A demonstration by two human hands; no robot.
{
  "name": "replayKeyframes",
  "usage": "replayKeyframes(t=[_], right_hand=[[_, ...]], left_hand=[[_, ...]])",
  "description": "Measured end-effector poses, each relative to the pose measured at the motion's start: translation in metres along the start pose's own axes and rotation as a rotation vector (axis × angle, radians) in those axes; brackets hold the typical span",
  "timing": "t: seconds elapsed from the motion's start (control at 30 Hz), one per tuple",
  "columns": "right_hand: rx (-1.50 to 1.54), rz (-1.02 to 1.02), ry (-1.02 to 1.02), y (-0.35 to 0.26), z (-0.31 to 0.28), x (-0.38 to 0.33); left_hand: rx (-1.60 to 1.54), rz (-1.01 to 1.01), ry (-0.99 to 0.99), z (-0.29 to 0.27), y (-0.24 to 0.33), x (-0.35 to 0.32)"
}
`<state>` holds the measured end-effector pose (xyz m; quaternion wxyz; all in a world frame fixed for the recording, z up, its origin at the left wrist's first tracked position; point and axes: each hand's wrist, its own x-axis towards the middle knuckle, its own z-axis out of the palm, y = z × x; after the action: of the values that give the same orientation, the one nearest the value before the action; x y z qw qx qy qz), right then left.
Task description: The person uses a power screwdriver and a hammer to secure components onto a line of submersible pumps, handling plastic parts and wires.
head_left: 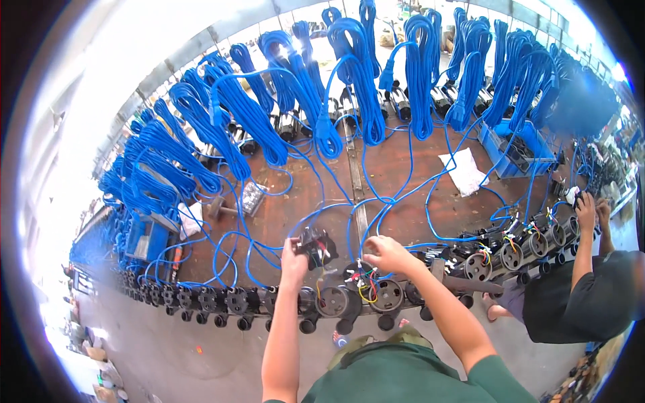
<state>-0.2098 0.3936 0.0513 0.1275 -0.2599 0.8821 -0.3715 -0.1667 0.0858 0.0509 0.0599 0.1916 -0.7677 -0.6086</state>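
- L hand [293, 257] was closed round a small black terminal box [317, 246], held up just above the row of pumps [349, 300] at the near bench edge.
- R hand [384, 254] was pinched on the coloured wires [363, 279] sticking out of the pump w/ the open round end, directly below it; red, yellow & green leads showed.
- Blue cable [376, 208] ran from the hands' spot back across the brown bench [403, 161] to the hanging blue coils [363, 74].
- Co-worker at the right, dark top: one hand [586, 205] up at the pumps [537, 238] further along the row; grip too small to tell.
- White rag [465, 171] lay on the bench, well apart from both hands.
- Blue crate [517, 144] sat behind the rag, near the coils.
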Motion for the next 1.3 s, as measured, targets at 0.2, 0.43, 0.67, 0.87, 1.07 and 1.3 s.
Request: replayKeyframes(t=[0.2, 0.43, 0.67, 0.87, 1.07, 1.3], right_hand=[[-0.162, 0.166, -0.445, 0.021, 0.031, 0.052], [-0.238, 0.235, 0.264, -0.018, -0.04, 0.016], [0.77, 0.058, -0.488, -0.043, 0.032, 0.043], [1.42, -0.204, -0.465, -0.074, 0.07, 0.052], [1.746, -0.032, -0.292, -0.038, 0.075, 0.053], [1.156, 0.243, -0.449, -0.067, 0.047, 0.037]], left_hand=[[-0.221, 0.309, -0.083, -0.002, 0.024, -0.071], [-0.359, 0.402, -0.139, -0.006, 0.039, -0.112], [-1.109, -0.63, -0.371, 0.001, -0.006, -0.065], [-0.992, -0.536, -0.423, 0.003, -0.022, -0.059], [-0.228, -0.237, -0.68, -0.021, 0.007, -0.088], [-0.152, -0.124, -0.78, -0.038, -0.015, -0.099]])
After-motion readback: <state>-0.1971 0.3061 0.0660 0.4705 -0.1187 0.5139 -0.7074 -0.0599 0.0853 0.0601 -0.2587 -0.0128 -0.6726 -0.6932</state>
